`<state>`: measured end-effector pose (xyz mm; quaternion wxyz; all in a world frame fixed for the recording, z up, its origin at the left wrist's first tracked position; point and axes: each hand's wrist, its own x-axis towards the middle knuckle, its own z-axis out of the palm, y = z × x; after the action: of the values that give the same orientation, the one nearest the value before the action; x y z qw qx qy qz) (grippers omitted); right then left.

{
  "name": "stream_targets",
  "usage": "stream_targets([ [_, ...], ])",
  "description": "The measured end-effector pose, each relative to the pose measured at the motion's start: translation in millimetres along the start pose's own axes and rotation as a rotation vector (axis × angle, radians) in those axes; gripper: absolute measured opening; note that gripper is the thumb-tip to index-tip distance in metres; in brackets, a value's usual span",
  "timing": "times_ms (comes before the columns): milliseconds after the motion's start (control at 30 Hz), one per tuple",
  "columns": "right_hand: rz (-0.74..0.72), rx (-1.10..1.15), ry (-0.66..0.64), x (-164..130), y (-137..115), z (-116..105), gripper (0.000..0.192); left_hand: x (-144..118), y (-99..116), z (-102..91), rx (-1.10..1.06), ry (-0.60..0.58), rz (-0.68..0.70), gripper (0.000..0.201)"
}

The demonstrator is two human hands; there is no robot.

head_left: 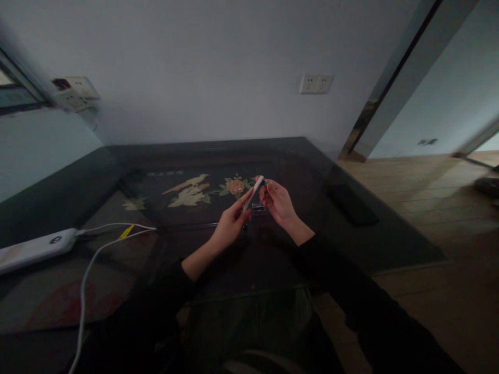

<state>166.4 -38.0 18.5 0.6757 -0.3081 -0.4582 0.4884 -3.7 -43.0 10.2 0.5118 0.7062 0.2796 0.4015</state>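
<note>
Hands: two, bare, in black sleeves; left hand [231, 221] and right hand [281, 205] face each other over the table [265, 259].
Left fingers: clamped on the stick.
Right fingers: pinched on the green bit, at the stick's upper end.
Stick [254, 192]: one; white, slim, smooth-looking, tilted, raised above the tabletop between the hands.
Green bit [265, 182]: one; small, dark with a green mark; whether joined to the stick, cannot tell.
Clear item [258, 209]: one; shiny, boxy, just below the hands; detail too small.
Slab [353, 204]: one; black, flat, oblong, near the table's right edge.
Strip [39, 248]: one; white, long, at far left, with cord [83, 296] and one yellow tag [126, 231].
Table: one; dark, glossy, bird-and-flower decoration.
Edges: back meets the wall [202, 78]; right overlooks the plank floor [390, 179].
Room: dark tabletop spans right hand to slab.
</note>
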Motion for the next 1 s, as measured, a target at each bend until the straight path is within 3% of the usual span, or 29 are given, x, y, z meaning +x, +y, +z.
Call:
stream_targets([
  [467,0.014,0.053,-0.010,-0.8,-0.1,-0.9,0.045,-1.0,-1.9,-1.6,0.038,-0.106,0.009,0.062],
  [1000,0.010,0.027,-0.030,-1.2,-0.9,-0.7,0.040,3.3,-10.5,-7.3,0.092,0.009,0.024,0.062],
])
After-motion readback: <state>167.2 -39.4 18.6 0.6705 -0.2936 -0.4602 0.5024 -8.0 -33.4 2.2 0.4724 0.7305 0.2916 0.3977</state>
